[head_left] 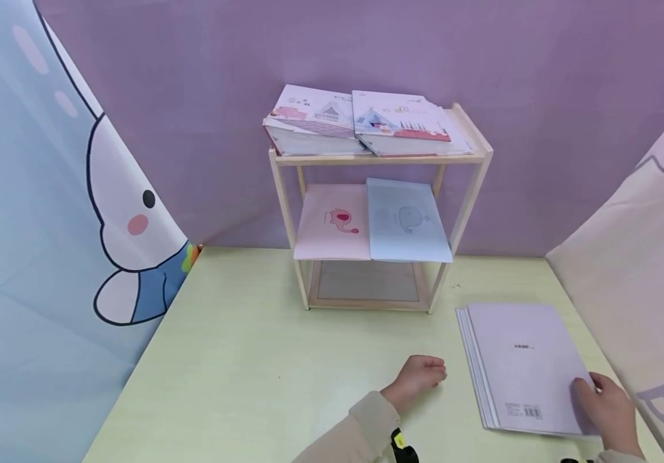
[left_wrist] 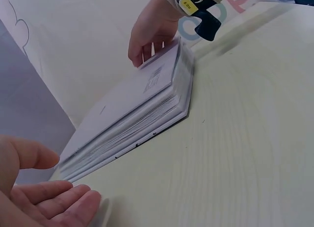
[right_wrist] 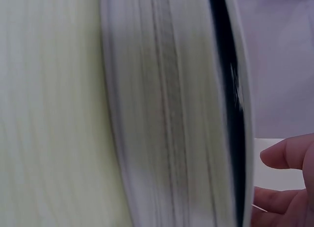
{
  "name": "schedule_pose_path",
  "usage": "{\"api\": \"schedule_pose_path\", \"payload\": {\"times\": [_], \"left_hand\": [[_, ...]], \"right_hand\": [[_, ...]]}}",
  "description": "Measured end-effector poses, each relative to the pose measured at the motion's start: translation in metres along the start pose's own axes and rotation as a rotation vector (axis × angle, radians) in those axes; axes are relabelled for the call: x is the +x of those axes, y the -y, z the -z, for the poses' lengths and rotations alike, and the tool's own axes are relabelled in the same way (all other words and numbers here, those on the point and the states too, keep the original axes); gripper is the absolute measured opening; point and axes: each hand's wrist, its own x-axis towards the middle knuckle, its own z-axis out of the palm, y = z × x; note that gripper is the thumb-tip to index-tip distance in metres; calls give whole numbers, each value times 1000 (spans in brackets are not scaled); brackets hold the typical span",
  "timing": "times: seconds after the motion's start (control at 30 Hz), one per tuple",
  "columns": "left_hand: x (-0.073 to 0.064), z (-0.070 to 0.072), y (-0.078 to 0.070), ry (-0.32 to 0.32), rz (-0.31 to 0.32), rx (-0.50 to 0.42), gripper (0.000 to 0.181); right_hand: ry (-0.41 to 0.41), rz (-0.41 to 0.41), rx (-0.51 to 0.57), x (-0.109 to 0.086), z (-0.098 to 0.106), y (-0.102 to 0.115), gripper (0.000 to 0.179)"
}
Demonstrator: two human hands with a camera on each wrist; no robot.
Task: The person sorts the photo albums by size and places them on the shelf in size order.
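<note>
A thick, pale lilac hardcover book (head_left: pixel 525 366) lies on the table, barcode side up. At its right edge my right hand (head_left: pixel 608 408) grips it, thumb on the cover and fingers at the side. The left wrist view shows these fingers behind the far edge of the book (left_wrist: pixel 127 94). In the right wrist view the page block (right_wrist: pixel 167 109) fills the middle, with a dark gap beside the cover. My left hand (head_left: pixel 418 379) is over the table left of the book, fingers loosely bent and holding nothing.
A wooden rack (head_left: pixel 378 159) stands at the back. Several illustrated books (head_left: pixel 320 116) lie on its top; a pink book (head_left: pixel 332 225) and a blue book (head_left: pixel 407 222) lie on its middle shelf. Printed curtains (head_left: pixel 129 212) flank the table (head_left: pixel 239 366).
</note>
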Motion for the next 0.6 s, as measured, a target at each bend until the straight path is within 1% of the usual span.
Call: {"api": "schedule_pose_path", "payload": {"times": [0.17, 0.3, 0.4, 0.6], "left_hand": [[-1, -7, 4, 7, 29, 0, 26], [-1, -12, 5, 28, 39, -31, 31], [-2, -15, 4, 37, 33, -25, 32], [-3, -26, 3, 21, 24, 20, 31]], "right_hand": [[27, -14, -24, 2, -3, -5, 54], [26, 6, -43, 4, -4, -6, 53], [26, 25, -71, 7, -3, -4, 51], [71, 15, -72, 8, 1, -6, 53]]}}
